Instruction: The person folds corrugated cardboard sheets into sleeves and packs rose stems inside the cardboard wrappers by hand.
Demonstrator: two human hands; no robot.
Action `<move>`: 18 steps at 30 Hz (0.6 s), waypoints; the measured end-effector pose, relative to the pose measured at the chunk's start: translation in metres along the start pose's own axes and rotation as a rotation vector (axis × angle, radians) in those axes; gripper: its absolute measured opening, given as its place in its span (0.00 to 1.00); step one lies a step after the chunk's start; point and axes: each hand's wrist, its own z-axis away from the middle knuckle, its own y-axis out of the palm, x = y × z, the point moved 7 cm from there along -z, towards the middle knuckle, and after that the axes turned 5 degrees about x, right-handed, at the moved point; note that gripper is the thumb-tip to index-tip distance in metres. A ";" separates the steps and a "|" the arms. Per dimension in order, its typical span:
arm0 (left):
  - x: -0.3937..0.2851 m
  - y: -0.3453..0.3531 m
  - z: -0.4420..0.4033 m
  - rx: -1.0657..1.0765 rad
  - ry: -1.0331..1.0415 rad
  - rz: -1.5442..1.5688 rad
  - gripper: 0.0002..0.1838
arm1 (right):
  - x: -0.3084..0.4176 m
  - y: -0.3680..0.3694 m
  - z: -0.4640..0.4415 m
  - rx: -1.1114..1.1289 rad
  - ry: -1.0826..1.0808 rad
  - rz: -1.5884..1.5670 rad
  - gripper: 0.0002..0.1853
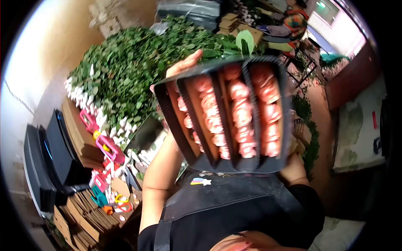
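Note:
A black-wrapped bundle of pink roses (pixel 242 111) fills the centre, blooms facing me in several rows parted by dark corrugated dividers (pixel 226 121). It is tilted and slightly blurred by motion. My left hand (pixel 184 66) grips its upper left side, the fingers showing past the edge and the rest hidden behind the wrap. At the lower right, my right forearm (pixel 294 170) reaches up beside the bundle. My right hand is mostly hidden behind it, so its fingers cannot be made out. Green leafy stems (pixel 245 42) stick out above the top edge.
A large heap of leafy rose stems (pixel 125 62) lies behind, with white-wrapped heads (pixel 83 94) along its left edge. Pink-handled tools (pixel 111 149), scissors (pixel 122 203) and folded cardboard (pixel 90 213) lie at lower left. Another person (pixel 291 23) sits at the upper right.

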 end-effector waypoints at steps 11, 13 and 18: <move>0.066 0.185 -0.052 0.549 0.425 0.326 0.57 | 0.097 -0.039 0.085 -0.111 -0.270 0.153 0.28; 0.101 0.189 -0.050 0.393 0.092 0.241 0.53 | 0.109 -0.043 0.085 -0.137 -0.305 0.118 0.27; 0.170 0.185 -0.024 0.274 -0.561 0.326 0.45 | 0.106 -0.046 0.068 -0.164 -0.341 -0.005 0.26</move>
